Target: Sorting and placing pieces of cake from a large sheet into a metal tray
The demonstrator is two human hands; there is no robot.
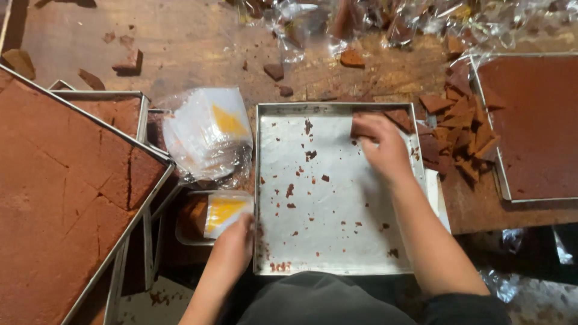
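Seen from above, our right hand [380,147] reaches to the 1 o'clock corner of a nearly bare metal tray [325,241], fingers [364,129] together on a brown slab piece [394,117] lying in that corner. Only crumbs [291,191] dot the rest of the tray floor. Our left hand [233,250] sits just off the tray's 8 o'clock edge, fingers curled onto a clear wrapper with a yellow patch [224,212] that lies over a small container [191,219]; whether they clamp it or merely press it, we cannot tell.

At 10 o'clock of the tray, a stack of the same wrappers [208,135] rests on the wooden desk [192,42]. At 9 o'clock, tilted trays hold a large brown slab [60,192], cracked along several lines. At 3 o'clock, a pile of broken brown scraps [463,129] lies between the centre tray and another tray with a smooth, whole slab [533,123]. Crumpled clear film [373,21] spreads along the desk at 12 o'clock, with loose brown chunks [274,71] scattered near it
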